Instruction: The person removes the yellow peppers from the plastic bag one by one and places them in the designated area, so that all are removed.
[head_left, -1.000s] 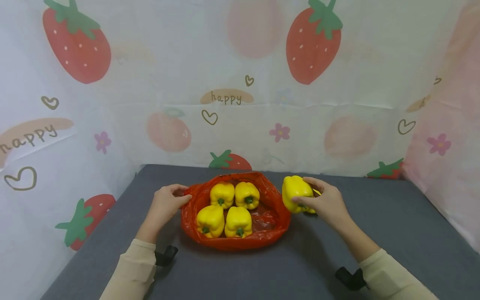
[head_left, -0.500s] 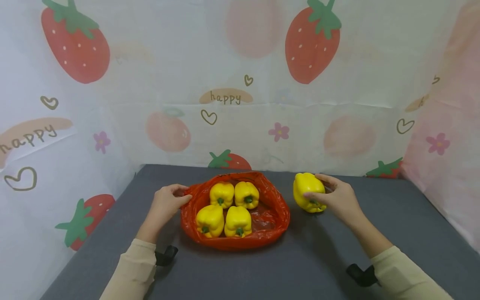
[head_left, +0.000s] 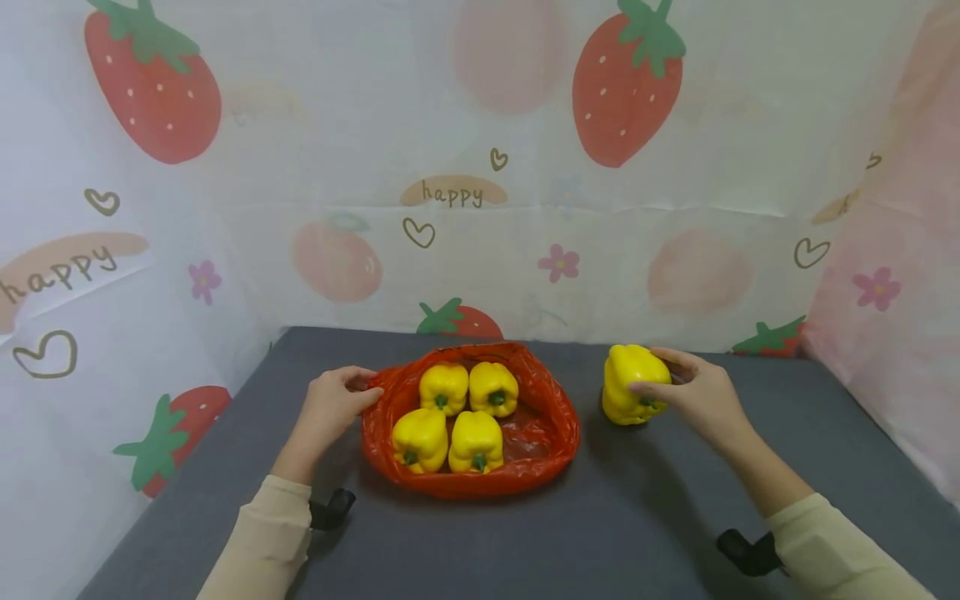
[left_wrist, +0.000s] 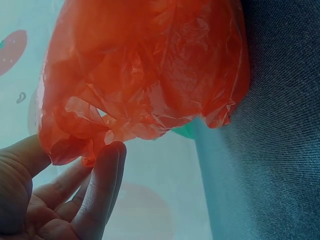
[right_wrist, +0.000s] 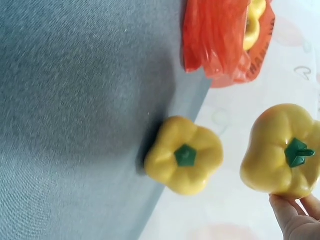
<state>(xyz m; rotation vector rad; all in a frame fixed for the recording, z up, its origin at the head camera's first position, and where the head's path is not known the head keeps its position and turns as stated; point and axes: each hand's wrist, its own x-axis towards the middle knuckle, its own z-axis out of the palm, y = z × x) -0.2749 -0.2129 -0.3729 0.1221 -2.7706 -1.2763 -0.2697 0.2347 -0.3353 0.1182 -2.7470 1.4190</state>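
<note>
A red plastic bag (head_left: 480,487) lies with its mouth spread wide on the grey table, and several yellow bell peppers (head_left: 476,442) sit inside it. My left hand (head_left: 333,408) pinches the bag's left rim between thumb and fingers; the crumpled edge shows in the left wrist view. To the right of the bag, my right hand (head_left: 705,404) grips a yellow bell pepper (head_left: 633,379) above the table. In the right wrist view a second bell pepper (right_wrist: 185,156) rests on the table, apart from the held pepper (right_wrist: 280,150). From the head view the held one mostly hides it.
The grey tabletop (head_left: 480,550) runs back to a white cloth wall (head_left: 675,192) printed with strawberries and hearts. Similar cloth stands at the left and right. Black wrist straps (head_left: 750,552) show near both sleeves.
My right hand has moved rightward with the bell pepper, away from the bag and over the pepper on the table. The left hand and bag have stayed put.
</note>
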